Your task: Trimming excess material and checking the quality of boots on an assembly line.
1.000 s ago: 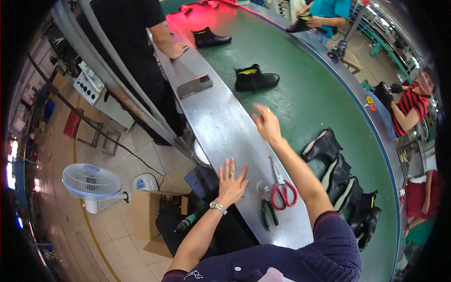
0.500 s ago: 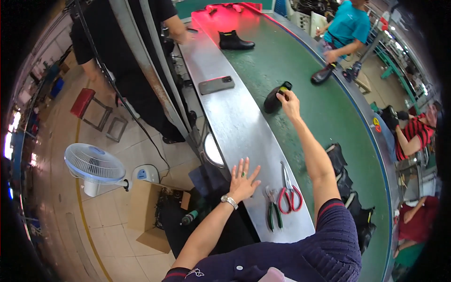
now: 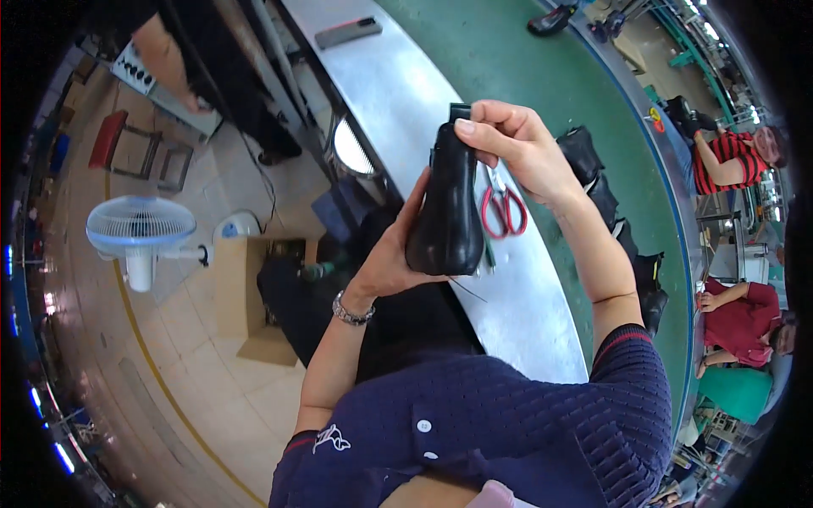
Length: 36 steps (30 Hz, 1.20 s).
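Steel ledge (image 3: 415, 68) below; left hand (image 3: 388, 258), fingers half-curled, cups black boot (image 3: 445, 212) from 8 o'clock; right hand (image 3: 527, 154), fingers closed, pinches top at 1 o'clock, likely steadying it

Pretty clearly a shoe factory or workshop floor: a black boot (image 3: 447, 203) held up, more dark footwear (image 3: 582, 157) along a long green work surface (image 3: 474, 51), red-handled scissors (image 3: 500, 190) on a metal ledge (image 3: 538, 317), plus co-workers (image 3: 737, 162) across the way.
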Tool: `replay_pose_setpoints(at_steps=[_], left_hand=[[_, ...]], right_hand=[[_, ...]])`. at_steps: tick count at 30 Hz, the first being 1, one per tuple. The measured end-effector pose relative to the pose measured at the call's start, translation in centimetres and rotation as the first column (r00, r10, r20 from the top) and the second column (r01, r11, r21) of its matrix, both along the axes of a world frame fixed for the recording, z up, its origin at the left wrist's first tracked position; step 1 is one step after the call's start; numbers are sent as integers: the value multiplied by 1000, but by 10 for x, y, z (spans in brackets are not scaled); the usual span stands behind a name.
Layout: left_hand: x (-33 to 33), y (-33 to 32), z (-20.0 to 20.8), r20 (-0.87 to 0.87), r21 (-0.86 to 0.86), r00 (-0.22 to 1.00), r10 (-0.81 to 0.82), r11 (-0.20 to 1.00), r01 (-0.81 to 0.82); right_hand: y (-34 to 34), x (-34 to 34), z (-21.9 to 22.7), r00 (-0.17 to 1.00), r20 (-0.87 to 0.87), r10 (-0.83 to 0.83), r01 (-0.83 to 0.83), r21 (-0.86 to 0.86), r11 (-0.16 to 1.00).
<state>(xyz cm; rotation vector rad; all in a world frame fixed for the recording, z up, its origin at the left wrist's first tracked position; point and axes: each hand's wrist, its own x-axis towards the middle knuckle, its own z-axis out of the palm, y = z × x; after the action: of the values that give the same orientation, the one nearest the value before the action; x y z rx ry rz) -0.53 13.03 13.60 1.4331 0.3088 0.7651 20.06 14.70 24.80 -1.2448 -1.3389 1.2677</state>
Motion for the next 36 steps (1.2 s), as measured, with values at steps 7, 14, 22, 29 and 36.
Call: replay_pose_setpoints(at_steps=[7, 14, 22, 29, 36], left_hand=[[-56, -44, -39, -24, -96, 986, 167, 981, -169], [-191, -122, -89, -74, -495, 908, 412, 776, -392], [-259, -142, -73, -339, -668, 696, 633, 359, -652], [-198, -107, -27, -497, -591, 757, 423, 474, -653], [-178, -90, -38, -459, -498, 752, 473, 563, -659]], right_hand=[[-37, -45, -39, 923, -362, -129, 113, -64, 992], [-87, -3, -156, 607, 719, -339, 386, 107, 916], [-129, -16, -234, 369, 881, -295, 312, 182, 933], [-96, -16, -211, 730, 683, -20, 354, -353, 866], [-101, -94, -125, 993, -52, 110, -120, -542, 831]])
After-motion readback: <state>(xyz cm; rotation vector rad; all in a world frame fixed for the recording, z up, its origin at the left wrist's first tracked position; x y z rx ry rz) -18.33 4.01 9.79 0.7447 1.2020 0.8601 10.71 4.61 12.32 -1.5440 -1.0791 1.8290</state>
